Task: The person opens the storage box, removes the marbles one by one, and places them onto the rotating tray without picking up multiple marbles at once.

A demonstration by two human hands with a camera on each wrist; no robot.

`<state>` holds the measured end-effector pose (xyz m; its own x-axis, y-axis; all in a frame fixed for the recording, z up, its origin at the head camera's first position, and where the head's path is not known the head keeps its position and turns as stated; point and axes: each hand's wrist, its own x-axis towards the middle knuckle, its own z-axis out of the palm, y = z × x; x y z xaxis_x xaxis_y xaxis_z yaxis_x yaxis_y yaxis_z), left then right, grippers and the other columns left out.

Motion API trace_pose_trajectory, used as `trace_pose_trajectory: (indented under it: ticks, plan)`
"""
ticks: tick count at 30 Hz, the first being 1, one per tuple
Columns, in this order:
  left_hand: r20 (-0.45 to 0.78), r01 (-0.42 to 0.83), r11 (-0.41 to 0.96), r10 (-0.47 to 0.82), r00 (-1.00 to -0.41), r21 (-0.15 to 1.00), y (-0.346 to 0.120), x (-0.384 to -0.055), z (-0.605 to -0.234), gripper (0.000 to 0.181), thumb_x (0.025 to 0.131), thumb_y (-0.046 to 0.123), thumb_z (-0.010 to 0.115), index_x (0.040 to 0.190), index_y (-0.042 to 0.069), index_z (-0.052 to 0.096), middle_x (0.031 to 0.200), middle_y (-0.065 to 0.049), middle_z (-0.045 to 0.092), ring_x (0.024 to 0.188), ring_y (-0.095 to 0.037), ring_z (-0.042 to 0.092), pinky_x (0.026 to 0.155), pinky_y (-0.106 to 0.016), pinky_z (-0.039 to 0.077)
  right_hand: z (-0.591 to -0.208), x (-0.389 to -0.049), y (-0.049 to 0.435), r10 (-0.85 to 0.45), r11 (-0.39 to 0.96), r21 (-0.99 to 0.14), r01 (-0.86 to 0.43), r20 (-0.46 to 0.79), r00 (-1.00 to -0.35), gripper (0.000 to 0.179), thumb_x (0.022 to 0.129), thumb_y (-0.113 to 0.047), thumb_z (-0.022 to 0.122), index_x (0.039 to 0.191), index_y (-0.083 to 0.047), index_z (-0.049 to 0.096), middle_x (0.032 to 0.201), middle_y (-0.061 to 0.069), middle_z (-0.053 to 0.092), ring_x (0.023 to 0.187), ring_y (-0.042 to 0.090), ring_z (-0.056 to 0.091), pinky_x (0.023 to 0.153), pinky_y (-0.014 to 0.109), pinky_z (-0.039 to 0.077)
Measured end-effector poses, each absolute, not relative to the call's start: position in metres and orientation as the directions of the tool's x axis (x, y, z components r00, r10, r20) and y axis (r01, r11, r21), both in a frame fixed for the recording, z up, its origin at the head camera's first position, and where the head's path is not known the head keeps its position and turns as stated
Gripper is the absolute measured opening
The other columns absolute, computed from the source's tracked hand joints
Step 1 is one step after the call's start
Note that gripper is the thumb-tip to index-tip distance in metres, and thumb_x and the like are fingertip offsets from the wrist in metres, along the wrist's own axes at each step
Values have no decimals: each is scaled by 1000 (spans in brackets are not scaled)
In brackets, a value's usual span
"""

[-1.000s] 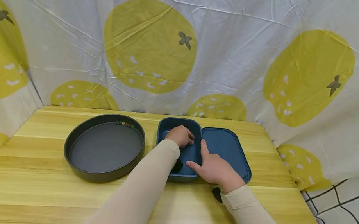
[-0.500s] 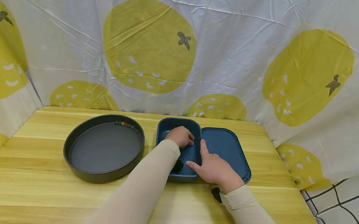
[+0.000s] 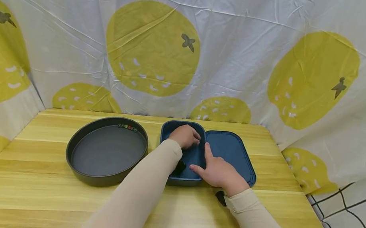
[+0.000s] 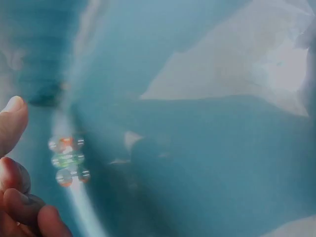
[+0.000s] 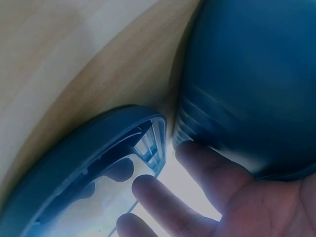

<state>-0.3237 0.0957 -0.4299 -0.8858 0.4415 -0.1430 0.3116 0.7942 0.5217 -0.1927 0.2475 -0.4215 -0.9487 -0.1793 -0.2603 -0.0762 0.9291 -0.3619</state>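
Note:
My left hand [image 3: 184, 135] reaches down inside a deep blue box [image 3: 190, 179], fingers loosely bent toward its right wall. In the left wrist view, small glass marbles [image 4: 68, 160] with orange and green insides line up at the foot of the wall, just beyond my fingertips, doubled by reflection. Nothing shows between those fingers. My right hand [image 3: 218, 170] lies at the box's right rim, index finger straight along it and thumb over the front right corner. From the right wrist view, its straight fingers [image 5: 212, 173] reach up between the box and the blue lid [image 5: 94, 133].
A round dark grey pan [image 3: 107, 154] stands left of the box, with a row of several colored marbles [image 3: 128, 127] against its far wall. The lid lies flat right of the box on the wooden table [image 3: 29, 185]. A fruit-print curtain [image 3: 232, 57] hangs behind.
My left hand has lifted slightly and shifted a little inside the box, its forearm swinging slightly left. The right hand stays at the rim.

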Motion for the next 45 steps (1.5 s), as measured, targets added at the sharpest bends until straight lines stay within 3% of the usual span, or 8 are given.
trace_pose_trajectory:
  ticks: [8, 17, 26, 30, 33, 38, 45]
  plan:
    - [-88, 396, 757, 509, -856, 520, 74, -311, -393, 31, 106, 30, 65, 134, 22, 76, 133, 0, 74, 122, -24, 69, 101, -42, 58, -423, -194, 247, -187, 929, -361, -81, -269, -945, 112, 100, -73, 50, 169, -4, -4, 142, 30, 63, 129, 43, 64, 104, 57, 53]
    - [-32, 442, 747, 525, -851, 497, 15, -309, -350, 35, 107, 33, 63, 138, 19, 72, 137, -5, 71, 123, -27, 66, 103, -46, 55, -421, -193, 246, -170, 931, -360, -59, -284, -944, 113, 100, -74, 51, 169, -4, -5, 153, 33, 52, 139, 47, 55, 110, 60, 49]
    - [-46, 386, 777, 467, -883, 498, -74, -312, -345, 34, 108, 32, 62, 137, 19, 72, 136, -9, 69, 118, -29, 63, 89, -43, 54, -424, -194, 247, -172, 931, -361, -61, -285, -943, 114, 99, -75, 50, 169, -4, -7, 154, 33, 51, 141, 47, 54, 110, 60, 49]
    - [-49, 362, 791, 440, -897, 493, -109, -312, -355, 34, 107, 30, 63, 137, 16, 72, 122, -13, 75, 105, -32, 68, 79, -41, 53, -425, -195, 247, -174, 929, -365, -62, -285, -943, 115, 99, -76, 50, 169, -4, -7, 153, 33, 52, 139, 46, 55, 109, 59, 49]
    - [-54, 332, 799, 412, -910, 501, -131, -310, -362, 34, 107, 28, 64, 135, 12, 73, 120, -14, 77, 110, -35, 71, 85, -45, 56, -425, -195, 248, -179, 928, -368, -66, -281, -943, 115, 99, -76, 50, 169, -5, -7, 152, 33, 53, 138, 46, 57, 109, 59, 50]
    - [-68, 297, 832, 369, -927, 469, -159, -309, -372, 37, 106, 28, 65, 137, 8, 72, 137, -15, 71, 127, -39, 66, 101, -54, 54, -425, -195, 248, -181, 926, -372, -66, -282, -942, 115, 99, -75, 50, 169, -4, -8, 151, 33, 54, 138, 45, 57, 109, 59, 50]
    - [-93, 261, 861, 332, -939, 436, -184, -309, -382, 37, 107, 26, 63, 136, 5, 71, 135, -18, 72, 125, -43, 66, 102, -57, 53, -425, -194, 248, -189, 921, -383, -71, -280, -941, 115, 99, -75, 50, 168, -3, -8, 149, 32, 56, 137, 44, 58, 108, 58, 50]
